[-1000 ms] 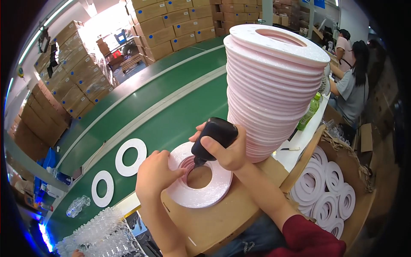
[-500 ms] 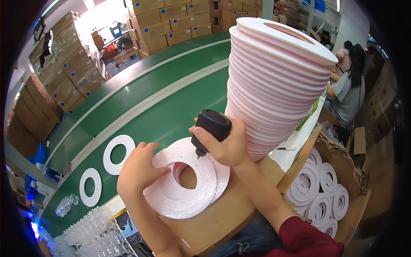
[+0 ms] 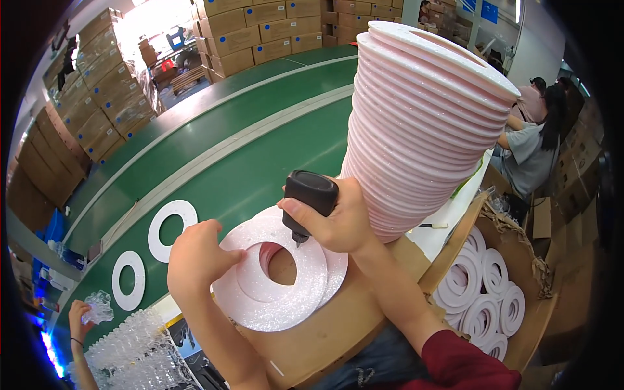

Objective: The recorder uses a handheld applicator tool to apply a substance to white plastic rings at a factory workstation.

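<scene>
My right hand (image 3: pixel 341 218) is wrapped around a black squeeze bottle (image 3: pixel 312 193), held tilted with its nozzle down. The nozzle tip is just above or against a sparkly white-pink ring (image 3: pixel 276 309); which of the two I cannot tell. Under that ring another one (image 3: pixel 337 273) sticks out to the right. Spread at the rings' left side, my left hand (image 3: pixel 198 257) has its thumb resting on the upper face, the fingers apart from it. Through the hole, pinkish inner edges and brown cardboard show. Beside my right hand rises a tall leaning stack of similar rings (image 3: pixel 422 130).
Two flat white rings (image 3: pixel 129 281) lie on the green conveyor belt (image 3: pixel 221 172). At the lower left another person's hand (image 3: pixel 79 318) grips a clear plastic piece (image 3: pixel 99 307), near piled clear plastic (image 3: pixel 133 348). To the right, an open carton (image 3: pixel 448 260) holds several smaller rings. People sit beyond it.
My right hand and the bottle have shifted slightly left. My left hand has moved a little left too. Another person's hand has come in at the lower left and taken hold of the clear plastic piece.
</scene>
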